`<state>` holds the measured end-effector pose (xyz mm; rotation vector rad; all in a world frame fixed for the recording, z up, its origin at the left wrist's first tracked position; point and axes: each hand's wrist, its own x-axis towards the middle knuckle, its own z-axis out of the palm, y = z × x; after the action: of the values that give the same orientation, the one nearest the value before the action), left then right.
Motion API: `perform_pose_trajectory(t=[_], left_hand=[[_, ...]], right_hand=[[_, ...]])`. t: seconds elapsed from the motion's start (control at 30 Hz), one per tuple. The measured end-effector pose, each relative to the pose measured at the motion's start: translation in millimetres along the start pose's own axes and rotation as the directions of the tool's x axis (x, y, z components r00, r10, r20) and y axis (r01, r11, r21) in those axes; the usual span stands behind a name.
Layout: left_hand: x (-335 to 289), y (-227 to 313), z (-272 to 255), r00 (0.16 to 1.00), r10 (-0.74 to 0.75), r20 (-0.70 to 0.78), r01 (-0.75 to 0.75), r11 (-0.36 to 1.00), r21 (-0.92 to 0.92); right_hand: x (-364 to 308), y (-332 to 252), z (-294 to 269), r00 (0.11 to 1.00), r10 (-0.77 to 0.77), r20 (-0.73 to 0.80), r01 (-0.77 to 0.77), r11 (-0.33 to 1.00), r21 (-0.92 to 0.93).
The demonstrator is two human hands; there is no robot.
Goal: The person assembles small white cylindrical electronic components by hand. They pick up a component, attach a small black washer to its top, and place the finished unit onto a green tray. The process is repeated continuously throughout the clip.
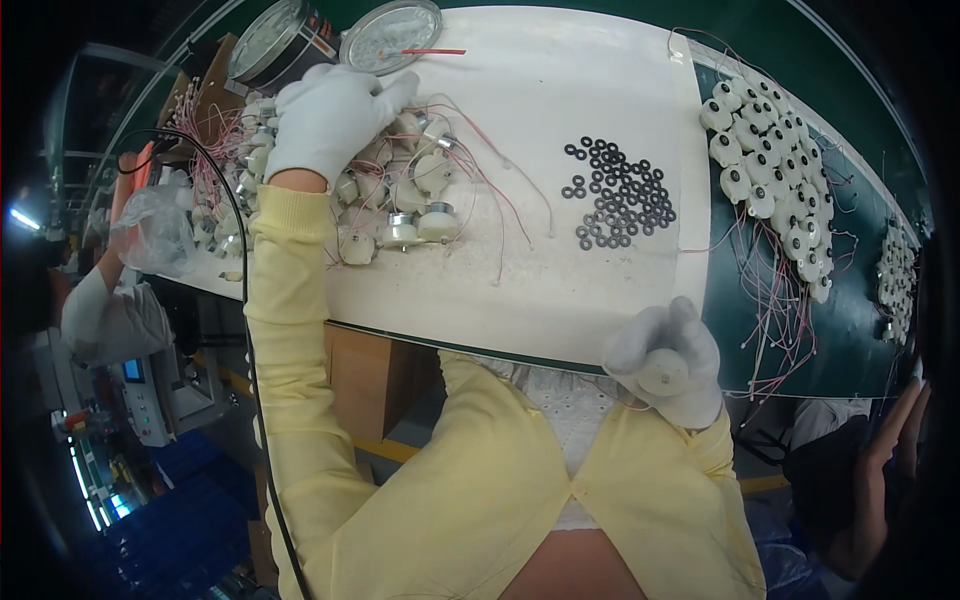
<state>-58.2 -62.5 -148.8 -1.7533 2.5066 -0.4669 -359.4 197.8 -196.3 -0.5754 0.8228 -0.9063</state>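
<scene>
My left hand (335, 118), in a white glove, hovers over a pile of small round white motors (435, 172) with pink and red wires. Its thumb is spread out to the right, and nothing shows in the hand; the fingertips are partly hidden. Near the front edge of the table, my right hand (700, 362), also gloved, is closed around a white round motor (662, 373). The motor's flat face is turned up, and a thin wire trails from it to the left. Loose black rings (622, 195) lie in a group on the white sheet between the hands.
A tin can (283, 45) and a round lid (385, 40) with a red stick (433, 51) stand at the back left. Motors with black rings on top (770, 150) sit in rows on the green tabletop at right. A black cable (248, 300) hangs past my left arm. Other people work at both sides.
</scene>
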Motion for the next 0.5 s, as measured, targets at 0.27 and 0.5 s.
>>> perform_pose_trajectory(t=[0.27, 0.5], left_hand=[[8.8, 19.2, -8.9, 0.978, -0.048, 0.201, 0.05, 0.999, -0.007], [-1.0, -5.2, -7.3, 0.996, -0.069, 0.053, 0.087, 0.852, -0.517]], right_hand=[[-3.0, -12.6, 8.5, 0.997, 0.077, -0.015, -0.078, 0.994, -0.072], [-3.8, 6.0, -1.0, 0.994, -0.103, -0.024, 0.103, 0.994, 0.026]])
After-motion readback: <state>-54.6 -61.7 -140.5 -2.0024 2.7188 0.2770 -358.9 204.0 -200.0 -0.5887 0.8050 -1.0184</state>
